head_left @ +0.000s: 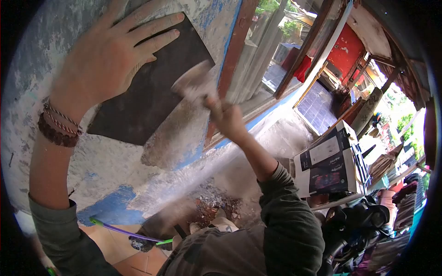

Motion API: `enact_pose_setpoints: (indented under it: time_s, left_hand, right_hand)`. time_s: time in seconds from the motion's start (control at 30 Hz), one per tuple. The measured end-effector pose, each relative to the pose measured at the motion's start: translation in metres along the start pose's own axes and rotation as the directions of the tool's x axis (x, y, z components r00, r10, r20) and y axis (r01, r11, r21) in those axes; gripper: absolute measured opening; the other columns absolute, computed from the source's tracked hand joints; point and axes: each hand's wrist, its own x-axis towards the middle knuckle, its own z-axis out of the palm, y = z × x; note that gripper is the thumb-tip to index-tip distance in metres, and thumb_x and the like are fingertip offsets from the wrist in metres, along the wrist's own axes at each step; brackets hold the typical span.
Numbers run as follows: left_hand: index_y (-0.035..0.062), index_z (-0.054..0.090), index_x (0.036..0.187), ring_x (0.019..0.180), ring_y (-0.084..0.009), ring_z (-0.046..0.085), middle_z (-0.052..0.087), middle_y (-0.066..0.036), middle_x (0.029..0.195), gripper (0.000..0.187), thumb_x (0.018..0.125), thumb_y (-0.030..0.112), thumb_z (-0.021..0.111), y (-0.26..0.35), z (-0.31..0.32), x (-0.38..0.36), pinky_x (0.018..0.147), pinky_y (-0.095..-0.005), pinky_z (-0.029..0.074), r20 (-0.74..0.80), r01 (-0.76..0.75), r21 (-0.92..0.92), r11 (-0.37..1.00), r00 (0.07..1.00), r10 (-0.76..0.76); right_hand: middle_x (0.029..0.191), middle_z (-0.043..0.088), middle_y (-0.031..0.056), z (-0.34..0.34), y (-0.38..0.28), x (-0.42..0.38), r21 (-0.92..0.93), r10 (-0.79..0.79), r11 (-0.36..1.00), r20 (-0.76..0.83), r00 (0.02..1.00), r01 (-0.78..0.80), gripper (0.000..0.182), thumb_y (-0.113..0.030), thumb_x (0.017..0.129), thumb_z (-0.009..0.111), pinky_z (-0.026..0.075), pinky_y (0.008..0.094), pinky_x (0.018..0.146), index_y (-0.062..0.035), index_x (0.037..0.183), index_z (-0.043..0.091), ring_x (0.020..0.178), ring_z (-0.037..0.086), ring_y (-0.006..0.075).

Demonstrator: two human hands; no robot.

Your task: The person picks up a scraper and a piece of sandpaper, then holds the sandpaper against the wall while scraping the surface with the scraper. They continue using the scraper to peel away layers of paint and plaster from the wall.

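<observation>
Right grip clamps a scraper near the window frame, left grip splayed over dark sheet.

Patchy blue-and-white wall, behind left hand; brown-framed window, beyond right hand; blue-tiled floor and red wall, farther past it; beige floor tiles, below left hand; bright daylight, far right.
</observation>
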Motion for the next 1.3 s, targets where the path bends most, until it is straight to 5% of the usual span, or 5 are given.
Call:
enact_pose_setpoints:
  time_s: [0.17,0.5,0.57,0.97,1.3]
  left_hand:
    - [0.0186,0.063,0.119,0.135,-0.0206,0.035,0.054,0.002,0.133,0.041,0.081,0.034,0.064,-0.004,0.017,0.0,0.117,-0.0537,0.01,-0.149,-0.059,0.087,0.994,0.986,0.072]
    - [0.0201,0.064,0.117,0.135,-0.0213,0.035,0.055,0.003,0.132,0.038,0.082,0.035,0.064,0.0,0.006,-0.001,0.117,-0.0532,0.009,-0.011,0.001,0.011,1.0,1.0,-0.001]
    - [0.0205,0.065,0.116,0.135,-0.0211,0.034,0.055,0.003,0.132,0.036,0.083,0.036,0.063,-0.002,0.017,0.0,0.117,-0.0533,0.008,-0.156,-0.038,0.076,0.996,0.986,0.05]
    - [0.021,0.064,0.118,0.136,-0.02,0.033,0.055,0.005,0.132,0.037,0.084,0.036,0.062,-0.006,-0.004,-0.001,0.117,-0.052,0.008,0.006,-0.075,-0.003,0.997,0.997,0.075]
    - [0.0214,0.065,0.117,0.136,-0.0198,0.033,0.054,0.005,0.133,0.036,0.084,0.036,0.062,-0.005,0.015,-0.002,0.117,-0.0525,0.008,-0.153,-0.065,0.064,0.996,0.985,0.074]
  right_hand:
    - [0.061,0.061,0.0103,0.023,0.026,-0.01,-0.28,-0.397,0.874,0.059,0.916,0.396,0.049,-0.04,0.096,0.053,0.047,0.03,0.055,0.0054,0.083,0.066,0.061,0.06,0.0139]
    - [0.066,0.061,0.0228,-0.014,-0.019,0.002,0.242,0.264,0.933,0.046,0.963,-0.267,0.032,-0.027,0.093,0.051,0.049,0.0482,0.058,0.0017,0.082,0.061,0.063,0.062,0.0411]
    - [0.06,0.059,0.0203,0.039,0.047,-0.007,-0.164,-0.46,0.875,0.007,0.888,0.455,0.044,-0.036,0.096,0.049,0.049,0.0448,0.054,0.0025,0.079,0.062,0.059,0.065,0.0344]
    - [0.07,0.063,0.0231,-0.009,-0.027,0.002,0.317,0.201,0.931,-0.031,0.979,-0.181,0.035,-0.022,0.097,0.048,0.05,0.0346,0.06,0.0034,0.084,0.068,0.066,0.066,0.028]
    - [0.06,0.061,0.0203,0.024,0.022,-0.005,-0.359,-0.377,0.865,-0.003,0.926,0.351,0.036,-0.033,0.095,0.054,0.048,0.0366,0.052,-0.0008,0.084,0.066,0.052,0.062,0.0244]
